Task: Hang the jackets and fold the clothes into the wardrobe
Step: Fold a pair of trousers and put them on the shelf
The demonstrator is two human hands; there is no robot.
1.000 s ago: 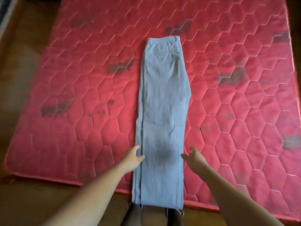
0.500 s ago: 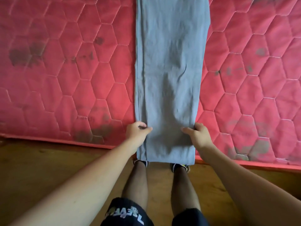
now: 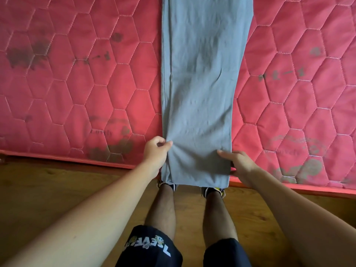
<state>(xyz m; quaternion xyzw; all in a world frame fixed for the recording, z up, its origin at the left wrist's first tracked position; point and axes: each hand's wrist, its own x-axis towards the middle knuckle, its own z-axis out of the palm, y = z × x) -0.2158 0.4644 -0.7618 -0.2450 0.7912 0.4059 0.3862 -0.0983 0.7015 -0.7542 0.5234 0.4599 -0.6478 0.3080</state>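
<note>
— Head view. Where to find the grey trousers?
— Centre frame, lying flat along the red mattress, with the hem past its lower edge.
— Held how?
— Pinched at the left hem edge by the left grip, at the right edge by the right grip.
— Advice?
— Lift both corners level, keep taut, carry toward top of frame, fold evenly.

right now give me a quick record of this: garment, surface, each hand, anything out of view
garment: grey trousers, folded lengthwise, laid flat
surface: red quilted mattress, stained in patches
near end: hem hangs over the mattress's near edge
left hand: pinches the trousers' left edge near the hem
right hand: grips the right edge near the hem
ground: wooden floor under the person's feet
out of view: far end of the trousers
</note>
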